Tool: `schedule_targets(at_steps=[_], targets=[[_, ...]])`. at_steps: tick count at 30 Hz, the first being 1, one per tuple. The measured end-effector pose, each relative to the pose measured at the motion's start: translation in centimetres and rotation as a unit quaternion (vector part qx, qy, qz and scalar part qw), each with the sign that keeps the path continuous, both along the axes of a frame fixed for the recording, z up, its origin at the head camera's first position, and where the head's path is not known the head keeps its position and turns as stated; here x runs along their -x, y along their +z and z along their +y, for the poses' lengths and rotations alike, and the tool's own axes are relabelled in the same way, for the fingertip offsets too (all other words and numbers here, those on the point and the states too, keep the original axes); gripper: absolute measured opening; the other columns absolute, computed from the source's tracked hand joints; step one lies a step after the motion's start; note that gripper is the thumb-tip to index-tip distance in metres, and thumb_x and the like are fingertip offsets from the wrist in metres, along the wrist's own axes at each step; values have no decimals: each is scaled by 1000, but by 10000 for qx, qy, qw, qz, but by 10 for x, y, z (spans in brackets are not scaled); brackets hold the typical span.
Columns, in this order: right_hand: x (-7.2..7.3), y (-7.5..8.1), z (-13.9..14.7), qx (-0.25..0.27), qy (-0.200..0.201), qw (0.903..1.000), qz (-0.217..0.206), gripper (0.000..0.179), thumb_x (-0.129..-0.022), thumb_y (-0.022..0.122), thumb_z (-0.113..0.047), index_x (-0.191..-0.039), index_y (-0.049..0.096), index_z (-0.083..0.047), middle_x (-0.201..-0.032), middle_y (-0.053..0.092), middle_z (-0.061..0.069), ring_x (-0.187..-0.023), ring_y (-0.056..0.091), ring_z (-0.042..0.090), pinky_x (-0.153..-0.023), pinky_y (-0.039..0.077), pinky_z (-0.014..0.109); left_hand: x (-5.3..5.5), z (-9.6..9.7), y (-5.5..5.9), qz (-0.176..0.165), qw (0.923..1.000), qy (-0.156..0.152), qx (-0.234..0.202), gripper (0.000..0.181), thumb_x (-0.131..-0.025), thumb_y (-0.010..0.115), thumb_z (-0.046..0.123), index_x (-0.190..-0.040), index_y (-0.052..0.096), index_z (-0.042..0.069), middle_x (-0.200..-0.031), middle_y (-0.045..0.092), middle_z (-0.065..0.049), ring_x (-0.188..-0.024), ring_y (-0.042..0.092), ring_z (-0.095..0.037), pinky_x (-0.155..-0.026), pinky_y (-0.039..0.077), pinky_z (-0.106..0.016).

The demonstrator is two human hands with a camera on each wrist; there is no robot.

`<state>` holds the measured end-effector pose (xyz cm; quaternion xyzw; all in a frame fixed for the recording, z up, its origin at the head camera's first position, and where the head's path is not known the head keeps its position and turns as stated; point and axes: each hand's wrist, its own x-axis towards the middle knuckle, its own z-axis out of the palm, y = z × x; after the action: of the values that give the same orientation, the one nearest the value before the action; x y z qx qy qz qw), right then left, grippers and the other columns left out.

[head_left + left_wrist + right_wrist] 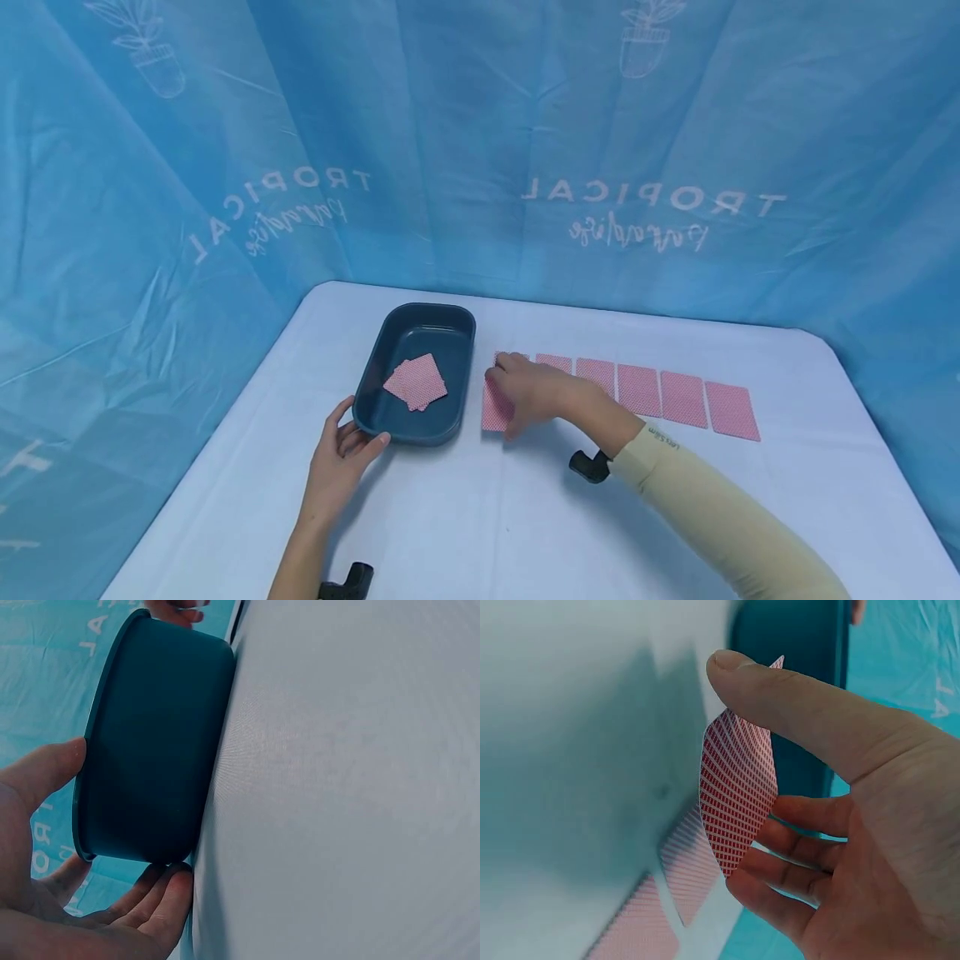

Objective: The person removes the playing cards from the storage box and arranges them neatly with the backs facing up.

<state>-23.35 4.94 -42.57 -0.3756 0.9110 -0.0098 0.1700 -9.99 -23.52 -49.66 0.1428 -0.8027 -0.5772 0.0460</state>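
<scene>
In the head view, my left hand [337,462] holds the near-left corner of a dark blue rectangular tub [423,440]. In the left wrist view its thumb touches the tub's rim, with other fingers against the outer wall near the base. Several red-and-white patterned playing cards [418,382] lie overlapped inside the tub, backs up. Just right of the tub, my right hand [536,392] pinches one playing card [739,787] between thumb and fingertips. That card is bowed and lifted off the table, as the right wrist view shows.
A row of face-down cards [639,390] runs rightward from the right hand, under and beyond the forearm. They lie on a white-covered table [465,525]. Blue printed curtains [480,142] hang behind and at the sides. Black wrist mounts [588,467] stick out below the wrists.
</scene>
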Motion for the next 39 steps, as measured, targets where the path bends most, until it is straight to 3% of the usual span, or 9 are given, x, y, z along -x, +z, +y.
schedule_targets(at_steps=[7,21,33,39], targets=[[-11,-10,-7,-394,-94,9990,175,93,-62,87,-50,-136,49,-8,-127,44,4,-114,40,18,-91,48,31,0,0,0,21,10000,-53,-42,84,-83,75,39,-151,25,30,-140,45,-17,-123,50,-33,-95,45,-43],[-20,-26,-11,-546,-155,9982,204,95,-62,88,-50,-137,50,-7,-130,44,5,-113,41,17,-94,47,31,1,1,-1,-18,10000,2,17,84,-84,75,39,-150,25,31,-139,47,-15,-122,52,-30,-95,45,-42],[-22,-24,-11,-575,-127,9980,225,100,-61,85,-57,-138,50,-5,-131,43,6,-115,39,19,-95,46,32,1,-1,-3,-14,10000,55,42,84,-83,76,38,-150,26,31,-138,47,-15,-122,52,-30,-95,45,-42],[-13,-14,-4,-271,-168,9990,301,92,-62,85,-55,-134,54,-6,-126,45,6,-113,40,21,-93,47,33,2,-1,-1,1,10000,9,-19,85,-82,76,41,-150,26,31,-138,47,-14,-121,52,-29,-96,45,-42]])
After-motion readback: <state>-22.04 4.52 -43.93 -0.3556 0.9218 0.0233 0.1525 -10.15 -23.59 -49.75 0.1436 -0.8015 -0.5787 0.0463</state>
